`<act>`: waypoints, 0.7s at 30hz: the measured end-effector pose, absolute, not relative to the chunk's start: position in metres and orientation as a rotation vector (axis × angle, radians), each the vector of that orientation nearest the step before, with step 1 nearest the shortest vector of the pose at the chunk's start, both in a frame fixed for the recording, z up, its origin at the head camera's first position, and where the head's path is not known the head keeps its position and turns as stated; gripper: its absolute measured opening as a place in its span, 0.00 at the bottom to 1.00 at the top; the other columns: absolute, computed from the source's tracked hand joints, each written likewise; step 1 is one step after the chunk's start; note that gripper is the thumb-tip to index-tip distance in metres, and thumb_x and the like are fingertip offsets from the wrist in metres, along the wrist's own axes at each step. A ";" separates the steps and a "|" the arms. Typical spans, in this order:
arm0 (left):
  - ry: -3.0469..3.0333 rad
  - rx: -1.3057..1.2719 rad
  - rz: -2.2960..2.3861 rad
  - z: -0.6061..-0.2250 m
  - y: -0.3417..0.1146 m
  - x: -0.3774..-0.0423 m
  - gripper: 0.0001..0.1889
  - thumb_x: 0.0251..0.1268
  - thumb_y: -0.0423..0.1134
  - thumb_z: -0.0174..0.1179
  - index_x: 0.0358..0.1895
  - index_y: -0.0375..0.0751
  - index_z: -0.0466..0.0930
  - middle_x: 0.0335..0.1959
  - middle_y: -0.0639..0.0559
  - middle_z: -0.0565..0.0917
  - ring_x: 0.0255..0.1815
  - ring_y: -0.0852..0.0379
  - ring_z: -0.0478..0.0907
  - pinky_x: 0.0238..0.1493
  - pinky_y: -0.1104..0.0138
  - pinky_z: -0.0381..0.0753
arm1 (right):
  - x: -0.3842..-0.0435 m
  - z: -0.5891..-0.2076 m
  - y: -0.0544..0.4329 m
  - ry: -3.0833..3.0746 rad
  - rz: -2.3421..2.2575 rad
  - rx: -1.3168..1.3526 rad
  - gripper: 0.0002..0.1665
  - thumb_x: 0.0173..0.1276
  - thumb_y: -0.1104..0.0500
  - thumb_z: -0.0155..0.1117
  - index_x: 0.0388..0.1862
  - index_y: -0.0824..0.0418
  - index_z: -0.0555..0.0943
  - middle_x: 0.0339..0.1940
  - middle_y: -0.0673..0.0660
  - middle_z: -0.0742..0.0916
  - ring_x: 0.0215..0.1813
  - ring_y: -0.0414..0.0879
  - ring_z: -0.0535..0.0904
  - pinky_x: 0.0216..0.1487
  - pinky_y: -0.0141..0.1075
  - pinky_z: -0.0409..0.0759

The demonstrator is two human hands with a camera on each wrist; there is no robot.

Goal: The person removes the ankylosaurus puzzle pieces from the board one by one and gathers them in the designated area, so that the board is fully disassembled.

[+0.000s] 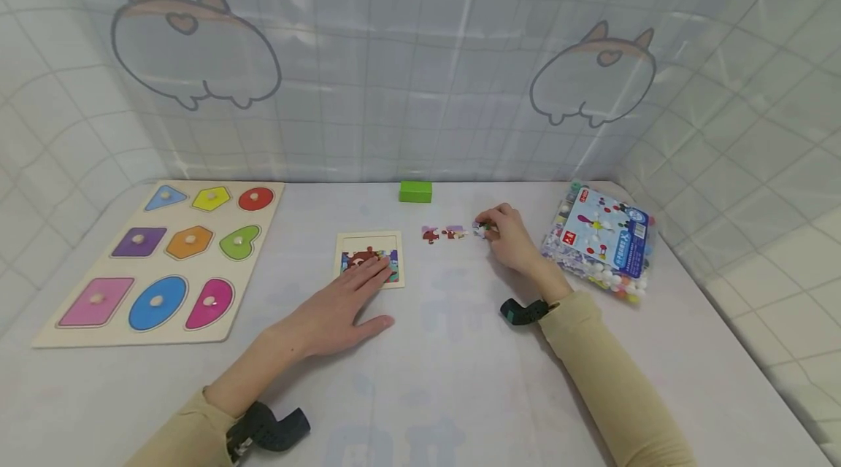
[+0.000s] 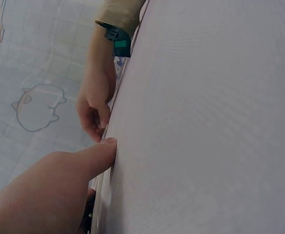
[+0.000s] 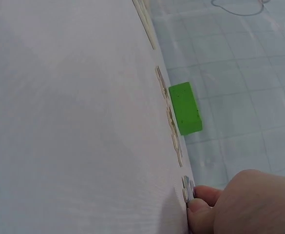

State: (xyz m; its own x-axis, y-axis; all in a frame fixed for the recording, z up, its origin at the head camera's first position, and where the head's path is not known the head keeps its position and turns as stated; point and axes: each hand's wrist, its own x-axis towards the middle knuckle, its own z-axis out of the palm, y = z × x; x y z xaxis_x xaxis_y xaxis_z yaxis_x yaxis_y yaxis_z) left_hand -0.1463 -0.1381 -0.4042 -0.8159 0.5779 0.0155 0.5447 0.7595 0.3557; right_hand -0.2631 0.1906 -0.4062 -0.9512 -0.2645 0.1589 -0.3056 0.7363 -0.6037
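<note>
A small jigsaw puzzle tray (image 1: pixel 371 241) with a pale wooden rim lies mid-table, its lower part filled with pieces showing a brown figure. My left hand (image 1: pixel 328 317) rests over it with fingers extended, covering part of the picture; its thumb lies out to the side on the table. To the right of the tray, two loose puzzle pieces (image 1: pixel 431 235) lie in a row. At the end of that row, my right hand (image 1: pixel 515 244) pinches another puzzle piece (image 3: pixel 186 189) between thumb and fingers, at the tabletop.
Behind the loose pieces stands a green block (image 1: pixel 415 192). A wooden shape board (image 1: pixel 244 279) with knobbed coloured shapes lies on the left. On the right sits a clear pack of small colourful parts (image 1: pixel 601 233) with a blue label, close to my right hand.
</note>
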 end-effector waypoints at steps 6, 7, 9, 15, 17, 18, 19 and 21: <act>2.863 0.915 0.529 -0.405 -0.138 -0.146 0.42 0.71 0.64 0.52 0.80 0.44 0.54 0.82 0.50 0.53 0.82 0.48 0.49 0.79 0.50 0.54 | -0.263 -0.407 0.191 -2.852 1.031 0.462 0.17 0.71 0.74 0.53 0.55 0.68 0.80 0.52 0.65 0.76 0.61 0.61 0.69 0.62 0.52 0.73; 2.864 0.915 0.527 -0.405 -0.138 -0.146 0.42 0.72 0.64 0.52 0.80 0.44 0.54 0.82 0.50 0.53 0.82 0.47 0.49 0.79 0.50 0.54 | -0.263 -0.407 0.191 -2.850 1.032 0.462 0.17 0.71 0.74 0.53 0.55 0.68 0.80 0.52 0.65 0.76 0.60 0.61 0.70 0.62 0.52 0.73; 2.865 0.916 0.528 -0.405 -0.138 -0.146 0.42 0.71 0.64 0.52 0.80 0.44 0.54 0.82 0.50 0.53 0.82 0.48 0.49 0.79 0.50 0.54 | -0.263 -0.407 0.191 -2.846 1.031 0.460 0.17 0.70 0.74 0.54 0.55 0.68 0.81 0.52 0.65 0.76 0.60 0.61 0.70 0.62 0.52 0.73; 2.869 0.921 0.532 -0.406 -0.138 -0.147 0.42 0.71 0.64 0.52 0.80 0.44 0.55 0.82 0.50 0.53 0.82 0.48 0.49 0.79 0.50 0.54 | -0.264 -0.407 0.191 -2.846 1.033 0.442 0.17 0.69 0.74 0.54 0.54 0.68 0.82 0.52 0.64 0.77 0.60 0.60 0.71 0.63 0.52 0.74; 2.871 0.921 0.532 -0.406 -0.138 -0.147 0.42 0.71 0.64 0.51 0.80 0.44 0.55 0.82 0.50 0.54 0.82 0.47 0.49 0.79 0.50 0.55 | -0.264 -0.407 0.191 -2.851 1.038 0.433 0.17 0.69 0.73 0.54 0.54 0.67 0.82 0.52 0.64 0.77 0.60 0.60 0.71 0.63 0.51 0.74; 2.870 0.921 0.531 -0.406 -0.138 -0.147 0.42 0.71 0.64 0.51 0.80 0.44 0.54 0.82 0.50 0.54 0.82 0.48 0.49 0.79 0.50 0.55 | -0.264 -0.407 0.191 -2.854 1.040 0.427 0.17 0.69 0.73 0.54 0.54 0.67 0.82 0.52 0.64 0.77 0.60 0.59 0.71 0.63 0.51 0.74; 2.869 0.920 0.531 -0.406 -0.138 -0.147 0.42 0.71 0.64 0.52 0.80 0.44 0.54 0.82 0.50 0.53 0.82 0.48 0.49 0.79 0.50 0.55 | -0.264 -0.407 0.191 -2.856 1.044 0.420 0.17 0.69 0.73 0.54 0.53 0.67 0.82 0.52 0.63 0.77 0.60 0.59 0.71 0.63 0.51 0.74; 2.869 0.921 0.532 -0.406 -0.138 -0.147 0.42 0.71 0.64 0.52 0.80 0.44 0.54 0.82 0.50 0.53 0.82 0.48 0.49 0.79 0.50 0.54 | -0.264 -0.407 0.191 -2.856 1.047 0.415 0.17 0.69 0.73 0.55 0.53 0.66 0.82 0.52 0.63 0.77 0.58 0.58 0.71 0.61 0.50 0.74</act>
State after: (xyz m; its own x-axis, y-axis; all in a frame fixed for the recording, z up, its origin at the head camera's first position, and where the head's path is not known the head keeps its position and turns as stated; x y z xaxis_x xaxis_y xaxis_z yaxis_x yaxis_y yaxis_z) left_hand -0.1467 -0.1381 -0.4059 -0.8158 0.5777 0.0280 0.5493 0.7588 0.3500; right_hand -0.2636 0.1908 -0.4071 -0.9610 -0.2266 0.1587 -0.2755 0.7312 -0.6240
